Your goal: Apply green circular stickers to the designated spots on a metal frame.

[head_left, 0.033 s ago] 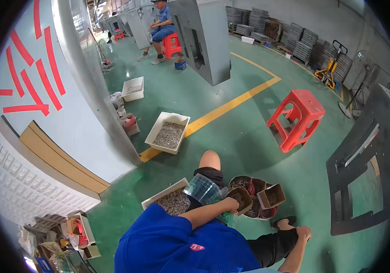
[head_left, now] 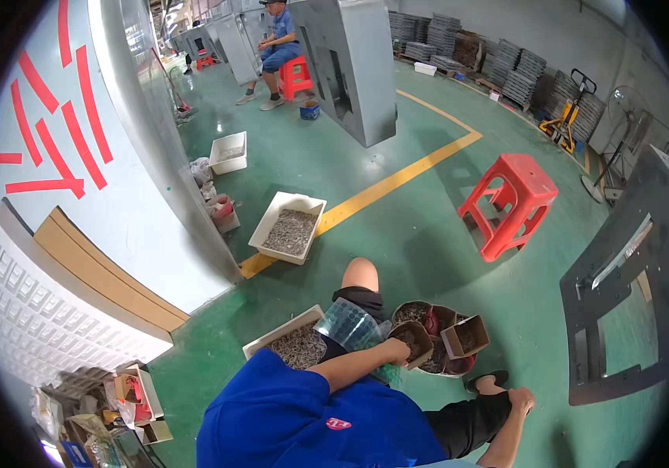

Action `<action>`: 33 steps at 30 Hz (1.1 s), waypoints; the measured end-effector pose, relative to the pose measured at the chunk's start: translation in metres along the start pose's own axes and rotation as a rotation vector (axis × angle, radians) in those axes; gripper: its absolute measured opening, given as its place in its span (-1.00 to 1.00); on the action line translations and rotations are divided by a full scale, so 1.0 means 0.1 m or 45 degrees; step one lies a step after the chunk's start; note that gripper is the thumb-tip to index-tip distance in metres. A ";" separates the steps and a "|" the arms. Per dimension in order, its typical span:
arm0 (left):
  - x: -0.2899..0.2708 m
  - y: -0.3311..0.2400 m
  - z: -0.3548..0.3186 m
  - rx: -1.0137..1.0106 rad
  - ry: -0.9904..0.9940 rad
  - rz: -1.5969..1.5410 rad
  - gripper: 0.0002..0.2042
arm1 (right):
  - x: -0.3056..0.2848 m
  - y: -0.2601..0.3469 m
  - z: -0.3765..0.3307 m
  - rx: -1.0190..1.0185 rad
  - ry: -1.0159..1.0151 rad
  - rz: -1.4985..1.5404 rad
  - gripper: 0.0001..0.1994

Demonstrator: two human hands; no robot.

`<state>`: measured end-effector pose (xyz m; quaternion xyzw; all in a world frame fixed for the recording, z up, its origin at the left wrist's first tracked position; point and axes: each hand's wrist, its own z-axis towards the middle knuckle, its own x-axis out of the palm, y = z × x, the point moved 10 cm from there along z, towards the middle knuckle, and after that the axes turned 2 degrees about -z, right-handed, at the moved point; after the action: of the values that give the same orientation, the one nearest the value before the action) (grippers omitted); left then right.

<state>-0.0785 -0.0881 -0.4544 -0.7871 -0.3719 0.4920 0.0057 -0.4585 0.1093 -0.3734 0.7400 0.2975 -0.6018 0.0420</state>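
Brown cardboard box (head_left: pixel 425 352), lower centre of frame, holds small parts (head_left: pixel 407 339); work appears unfinished, completed share indeterminable. Left hand (head_left: pixel 395 352) is at the box's edge, grip unclear; right hand (head_left: pixel 521 401), well apart, rests on the trouser leg (head_left: pixel 475 421), closure unclear.

Blue, red and yellow over green

The floor (head_left: pixel 420 203) is green, crossed by a yellow line (head_left: pixel 397 184). The wearer's shirt (head_left: pixel 287 413) is bright blue with a pinkish-red and white patch (head_left: pixel 338 424); the trousers (head_left: pixel 463 425) are black. The translucent sheet (head_left: pixel 347 321) shows bluish-teal roundish spots, and the cardboard boxes (head_left: pixel 451 343) are brown. The stool (head_left: pixel 528 178) is red, the pallet truck (head_left: pixel 560 127) yellow. Red strips (head_left: pixel 34 82) streak a pale panel (head_left: pixel 163 249); a white panel (head_left: pixel 18 300) carries a grid pattern.
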 end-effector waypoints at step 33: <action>-0.05 -0.01 -0.06 0.056 -0.067 -0.024 -0.66 | -0.11 0.07 -0.08 -0.009 -0.041 -0.069 -0.57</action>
<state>-0.0758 -0.0876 -0.4471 -0.7700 -0.3682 0.5207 0.0179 -0.4489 0.1029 -0.3630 0.7217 0.3187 -0.6135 0.0332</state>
